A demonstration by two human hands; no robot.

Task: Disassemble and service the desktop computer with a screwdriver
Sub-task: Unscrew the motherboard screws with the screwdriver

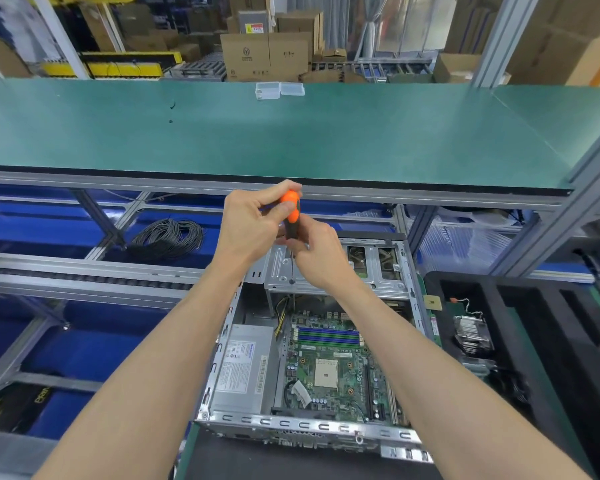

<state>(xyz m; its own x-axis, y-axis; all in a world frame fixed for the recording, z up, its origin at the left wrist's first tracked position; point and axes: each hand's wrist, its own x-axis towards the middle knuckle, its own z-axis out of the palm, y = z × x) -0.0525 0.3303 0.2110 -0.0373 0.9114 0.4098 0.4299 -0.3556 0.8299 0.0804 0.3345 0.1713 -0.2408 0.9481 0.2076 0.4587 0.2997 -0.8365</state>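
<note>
Currently at the fastener-removal step on the drive cage (340, 268), judged from tool position. Left hand (250, 226): fingers curled around the orange cap of the screwdriver (290, 216), steadying from above. Right hand (317, 254): pinching the dark lower handle just beside the left, positioned to twist. Shaft running down, tip seated on or at a screw (291, 282) near the cage's left front edge; actual engagement too small to confirm. Desktop computer (312, 358) lying open on its side below both forearms, power supply (245, 368) left, motherboard (329, 362) right, CPU socket bare. Next: probably downward pressure, shaft kept square, counter-clockwise turns. Heatsink (471, 332) lying on black foam to the right.
</note>
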